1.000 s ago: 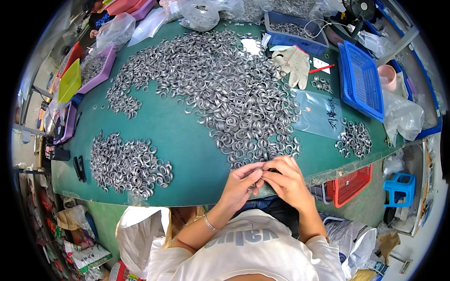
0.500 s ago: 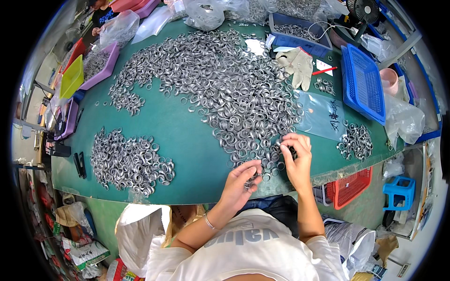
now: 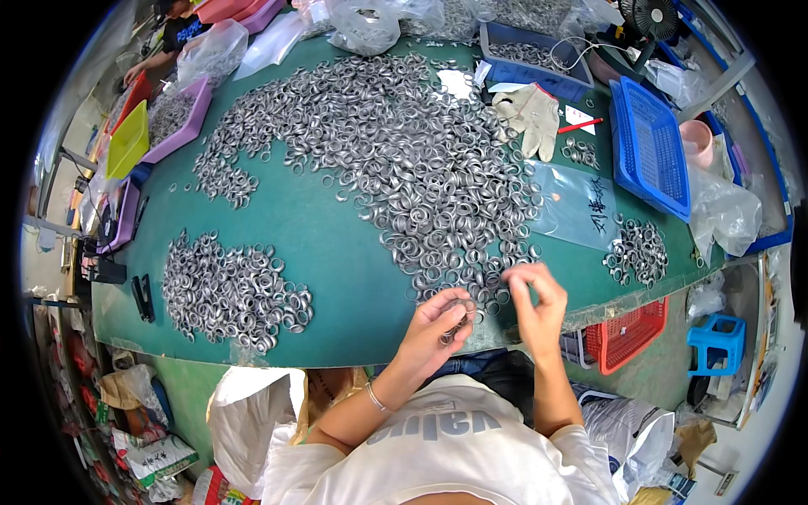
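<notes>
Bright even light, strong fisheye bending

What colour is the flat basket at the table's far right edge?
Blue: the flat basket is a blue plastic mesh tray, seen clearly in the head view beside the white glove.

Clear plastic bag (image 3: 579, 206) with dark marking flat on green table (image 3: 337, 252); crumpled clear bags (image 3: 370, 21) along far edge.

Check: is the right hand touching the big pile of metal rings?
Touching. The head view shows the right hand with fingertips on rings at the near edge of the big ring pile.
</notes>
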`<state>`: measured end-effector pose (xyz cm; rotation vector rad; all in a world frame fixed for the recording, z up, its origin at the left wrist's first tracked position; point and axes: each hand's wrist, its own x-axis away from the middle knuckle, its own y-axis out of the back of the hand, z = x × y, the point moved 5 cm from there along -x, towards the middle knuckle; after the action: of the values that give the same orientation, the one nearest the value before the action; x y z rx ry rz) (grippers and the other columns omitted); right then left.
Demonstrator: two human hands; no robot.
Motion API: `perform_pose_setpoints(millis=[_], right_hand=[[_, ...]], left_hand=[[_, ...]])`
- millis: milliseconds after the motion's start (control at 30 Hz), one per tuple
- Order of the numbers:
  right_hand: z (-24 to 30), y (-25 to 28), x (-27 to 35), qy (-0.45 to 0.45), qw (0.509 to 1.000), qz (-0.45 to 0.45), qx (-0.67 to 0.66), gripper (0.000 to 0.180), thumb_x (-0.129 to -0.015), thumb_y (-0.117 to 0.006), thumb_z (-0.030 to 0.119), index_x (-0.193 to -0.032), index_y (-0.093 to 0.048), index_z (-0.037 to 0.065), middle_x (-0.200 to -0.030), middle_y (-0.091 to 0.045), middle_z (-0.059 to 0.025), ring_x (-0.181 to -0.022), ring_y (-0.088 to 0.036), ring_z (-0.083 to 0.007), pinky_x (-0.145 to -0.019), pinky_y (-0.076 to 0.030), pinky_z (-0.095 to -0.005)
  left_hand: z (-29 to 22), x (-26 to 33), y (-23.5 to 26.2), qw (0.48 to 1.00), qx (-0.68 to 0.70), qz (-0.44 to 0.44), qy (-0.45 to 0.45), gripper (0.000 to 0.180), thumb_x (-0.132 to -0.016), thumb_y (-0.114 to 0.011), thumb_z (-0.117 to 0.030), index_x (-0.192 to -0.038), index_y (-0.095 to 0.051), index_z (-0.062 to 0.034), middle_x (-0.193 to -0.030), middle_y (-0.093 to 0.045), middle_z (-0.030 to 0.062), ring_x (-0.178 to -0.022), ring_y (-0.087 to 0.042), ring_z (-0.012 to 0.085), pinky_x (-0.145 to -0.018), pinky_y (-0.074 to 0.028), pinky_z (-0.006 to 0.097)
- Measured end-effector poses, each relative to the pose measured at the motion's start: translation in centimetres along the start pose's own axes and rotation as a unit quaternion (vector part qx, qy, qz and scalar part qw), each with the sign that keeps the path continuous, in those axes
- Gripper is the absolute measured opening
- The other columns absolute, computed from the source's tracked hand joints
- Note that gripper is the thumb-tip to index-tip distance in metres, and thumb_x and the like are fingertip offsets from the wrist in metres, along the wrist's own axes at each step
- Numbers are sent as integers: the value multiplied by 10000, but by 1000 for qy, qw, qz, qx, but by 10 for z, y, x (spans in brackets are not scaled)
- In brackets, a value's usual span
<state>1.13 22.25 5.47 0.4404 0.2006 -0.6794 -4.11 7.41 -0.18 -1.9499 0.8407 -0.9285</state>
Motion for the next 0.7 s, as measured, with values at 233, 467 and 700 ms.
perform_pose_setpoints(millis=[233, 467, 700], right_hand=[[-22, -13, -14, 64, 946, 15, 318, 89, -737, -695, 101, -788, -644, 50, -717, -567, -65, -745, -518, -244, -685, -354, -353], [-19, -14, -11, 51, 954, 8, 294, 75, -743, -660, 48, -815, -640, 44, -738, -567, -65, -762, -524, -253, -707, -360, -363], [-18, -10, -12, 76, 947, 11, 313, 99, -714, -672, 41, -806, -635, 41, -760, -581, -63, -774, -525, -263, -721, -358, -381]], left_hand=[[1, 1, -4, 998, 46, 36, 24, 179, -906, -529, -193, -1027, -519, -61, -890, -498, 85, -644, -472, 114, -424, -365, 181], [0, -1, 2, 995, 83, -37, 36, 164, -920, -509, -192, -964, -543, -38, -926, -541, 104, -770, -528, 131, -508, -433, 189], [-6, 6, 9, 998, -43, -43, -4, 174, -890, -570, -110, -1033, -602, -16, -969, -597, 83, -823, -559, 130, -544, -438, 194]])
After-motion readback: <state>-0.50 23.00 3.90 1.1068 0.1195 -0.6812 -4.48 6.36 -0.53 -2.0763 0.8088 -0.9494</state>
